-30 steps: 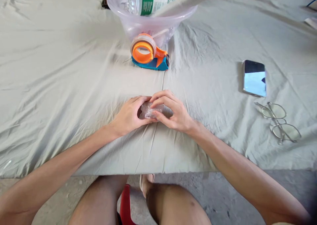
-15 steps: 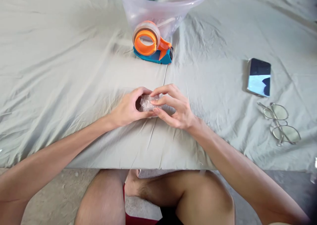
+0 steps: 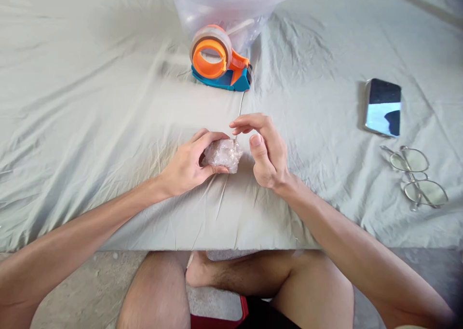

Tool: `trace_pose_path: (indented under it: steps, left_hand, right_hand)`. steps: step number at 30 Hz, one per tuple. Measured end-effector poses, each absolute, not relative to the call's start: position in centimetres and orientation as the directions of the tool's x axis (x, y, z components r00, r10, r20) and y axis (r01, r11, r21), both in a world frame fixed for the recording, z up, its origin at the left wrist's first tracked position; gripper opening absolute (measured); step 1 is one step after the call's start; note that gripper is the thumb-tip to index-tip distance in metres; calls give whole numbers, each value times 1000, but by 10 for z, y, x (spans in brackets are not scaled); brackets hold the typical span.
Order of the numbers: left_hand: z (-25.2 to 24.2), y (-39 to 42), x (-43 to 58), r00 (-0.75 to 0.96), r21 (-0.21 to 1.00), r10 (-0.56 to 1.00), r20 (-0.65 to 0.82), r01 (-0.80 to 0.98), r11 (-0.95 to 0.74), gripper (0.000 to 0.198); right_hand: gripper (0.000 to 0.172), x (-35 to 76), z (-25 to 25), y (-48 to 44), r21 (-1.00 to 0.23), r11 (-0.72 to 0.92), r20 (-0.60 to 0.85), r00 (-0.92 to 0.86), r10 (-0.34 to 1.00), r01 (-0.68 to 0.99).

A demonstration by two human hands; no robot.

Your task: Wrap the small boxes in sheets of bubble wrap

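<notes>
A small bundle wrapped in clear, shiny bubble wrap (image 3: pixel 224 154) rests near the front of the cloth-covered table. My left hand (image 3: pixel 191 160) grips it from the left, thumb on the near side and fingers on the far side. What lies inside the wrap cannot be made out. To the right of the bundle, apart from it, is my right hand (image 3: pixel 265 150), its fingers bent over to the left and its thumb raised, with nothing held.
Behind the hands stands an orange and blue tape dispenser (image 3: pixel 220 61) with a roll of tape. A translucent plastic tub (image 3: pixel 231 6) with plastic items is farther back. On the right lie a phone (image 3: pixel 383 107) and eyeglasses (image 3: pixel 414 177). A grey-green cloth (image 3: pixel 108 126) covers the table.
My right hand has come off the wrapped bundle and moved a little to the right, uncovering it. My left hand keeps its grip. The view has shifted slightly.
</notes>
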State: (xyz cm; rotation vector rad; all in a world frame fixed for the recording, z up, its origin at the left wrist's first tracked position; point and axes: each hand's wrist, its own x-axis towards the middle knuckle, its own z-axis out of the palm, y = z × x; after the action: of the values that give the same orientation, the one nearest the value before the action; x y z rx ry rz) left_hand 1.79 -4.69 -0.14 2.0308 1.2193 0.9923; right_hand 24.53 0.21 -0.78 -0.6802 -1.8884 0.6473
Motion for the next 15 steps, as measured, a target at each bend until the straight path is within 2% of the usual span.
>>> trace_pose_path:
  steps: [6, 11, 15]
  left_hand:
    - [-2, -41, 18, 266, 824, 930, 252, 445, -350, 73]
    - [-1, -47, 19, 274, 800, 933, 235, 491, -345, 75]
    - [-1, -49, 16, 331, 798, 913, 240, 468, -380, 86]
  right_hand:
    - [39, 245, -9, 7, -714, 680, 579, -403, 708, 168]
    - [45, 242, -13, 11, -750, 643, 587, -290, 756, 155]
    - [42, 241, -14, 13, -748, 653, 624, -212, 752, 115]
